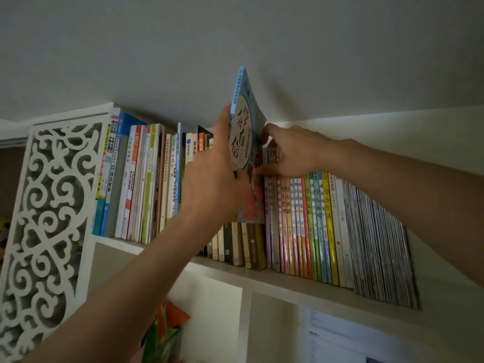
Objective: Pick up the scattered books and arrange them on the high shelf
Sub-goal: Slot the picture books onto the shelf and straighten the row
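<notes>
My left hand [212,184] grips the blue paperback [247,142] by its spine edge, holding it upright and tilted above the row on the high shelf [288,280]. My right hand [293,150] presses its fingertips against the thin colourful spines [301,226], holding a gap open. I judge I should keep that gap wide and slide the book's lower corner straight down, so neighbours don't topple

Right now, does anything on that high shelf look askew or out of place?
Only the blue book, gripped by the left hand: it pokes above the row, top bent near the ceiling. The right hand parts the thin colourful books. The grey booklets lean left.
</notes>
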The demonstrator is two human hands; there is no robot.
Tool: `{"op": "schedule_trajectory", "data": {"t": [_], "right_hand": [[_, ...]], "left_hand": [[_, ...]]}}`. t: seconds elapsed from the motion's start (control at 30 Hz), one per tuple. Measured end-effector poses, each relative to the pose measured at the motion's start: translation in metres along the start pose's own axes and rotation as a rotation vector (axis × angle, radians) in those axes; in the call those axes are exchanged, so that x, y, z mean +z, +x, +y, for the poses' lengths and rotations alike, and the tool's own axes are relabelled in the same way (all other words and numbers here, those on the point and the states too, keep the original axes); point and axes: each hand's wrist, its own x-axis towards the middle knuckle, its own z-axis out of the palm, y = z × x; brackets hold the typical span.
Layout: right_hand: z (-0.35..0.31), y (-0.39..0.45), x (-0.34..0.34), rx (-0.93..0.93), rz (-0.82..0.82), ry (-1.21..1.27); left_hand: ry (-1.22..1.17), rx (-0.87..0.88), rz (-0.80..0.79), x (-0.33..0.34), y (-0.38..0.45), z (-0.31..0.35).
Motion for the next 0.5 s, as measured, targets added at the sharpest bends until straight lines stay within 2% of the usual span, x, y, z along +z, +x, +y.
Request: {"op": "schedule_trajectory", "data": {"t": [0.13,0.23,0.37,0.5], "right_hand": [[-0.005,0.0,0.002,0.023,-0.054,0.01],[-0.006,0.004,-0.001,0.045,-0.018,0.104],[-0.006,0.005,-0.007,0.05,-0.069,0.148],[-0.009,0.004,-0.014,-0.003,-0.109,0.257]], "left_hand": [[-0.128,-0.082,0.024,0.026,-0.022,-0.003],[-0.174,-0.091,0.017,0.048,-0.038,-0.009],[0.009,-0.17,-0.082,0.068,-0.048,-0.009],[-0.083,-0.134,-0.278,0.056,-0.051,-0.024]]}}
